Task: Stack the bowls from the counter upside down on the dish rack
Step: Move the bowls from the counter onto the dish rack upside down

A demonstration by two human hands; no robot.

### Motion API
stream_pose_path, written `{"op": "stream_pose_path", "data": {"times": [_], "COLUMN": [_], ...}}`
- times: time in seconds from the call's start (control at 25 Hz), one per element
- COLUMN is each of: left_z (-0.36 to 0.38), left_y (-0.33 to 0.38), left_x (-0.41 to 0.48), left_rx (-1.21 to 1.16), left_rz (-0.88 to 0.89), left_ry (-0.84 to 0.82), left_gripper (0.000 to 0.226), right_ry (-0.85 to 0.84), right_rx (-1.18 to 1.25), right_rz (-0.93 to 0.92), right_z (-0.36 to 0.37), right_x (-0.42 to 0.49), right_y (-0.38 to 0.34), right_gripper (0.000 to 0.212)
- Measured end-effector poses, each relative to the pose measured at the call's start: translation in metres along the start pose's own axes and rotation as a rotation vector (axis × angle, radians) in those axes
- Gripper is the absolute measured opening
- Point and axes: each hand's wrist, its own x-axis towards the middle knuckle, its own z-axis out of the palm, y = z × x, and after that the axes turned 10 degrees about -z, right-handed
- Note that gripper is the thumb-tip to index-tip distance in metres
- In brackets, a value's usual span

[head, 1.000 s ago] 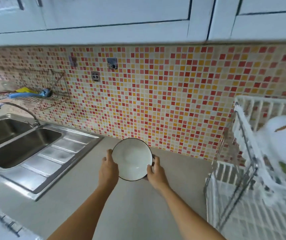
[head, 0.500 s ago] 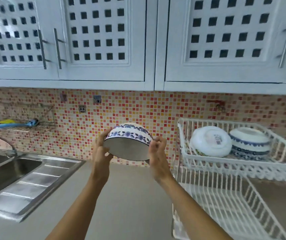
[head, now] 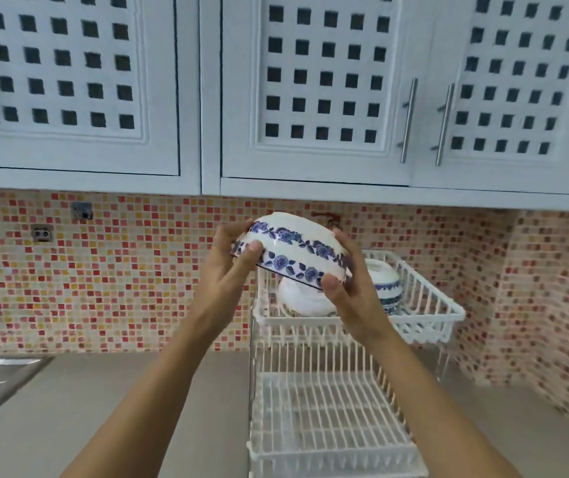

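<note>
Holding: we kept bowl (head: 293, 250) inverted, left hand (head: 231, 267) and right hand (head: 345, 291) fingers curled round its rim, above dish rack (head: 424, 305), ready for draining.

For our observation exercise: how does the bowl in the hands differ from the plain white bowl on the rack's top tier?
The held bowl has blue flower bands; the white bowl has none. The held bowl is up in the left hand and right hand; the white bowl rests in the rack. Both are upside down.
</note>
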Motion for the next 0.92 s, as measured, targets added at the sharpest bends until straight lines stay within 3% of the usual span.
{"op": "stream_pose_path", "data": {"times": [0.16, 0.32, 0.6, 0.92], "left_z": [0.068, 0.127, 0.200, 0.239], "left_y": [-0.004, -0.017, -0.069, -0.105], "left_x": [0.022, 0.044, 0.076, 0.092], "left_rx": [0.230, 0.493, 0.616, 0.816], "left_rz": [-0.075, -0.085, -0.143, -0.185], "left_ry": [-0.175, -0.258, -0.264, -0.206], "left_gripper": [0.064, 0.110, 0.131, 0.133], "right_ry": [0.021, -0.121, -0.392, -0.529], "right_rx": [-0.180, -0.453, -0.763, -0.750], "right_rz": [-0.009, 0.015, 0.100, 0.122], "right_z": [-0.090, -0.168, -0.233, -0.242], "right_x": [-0.006, 0.000, 0.018, 0.033], "right_y": [0.020, 0.034, 0.092, 0.152], "right_gripper": [0.087, 0.088, 0.126, 0.133]}}
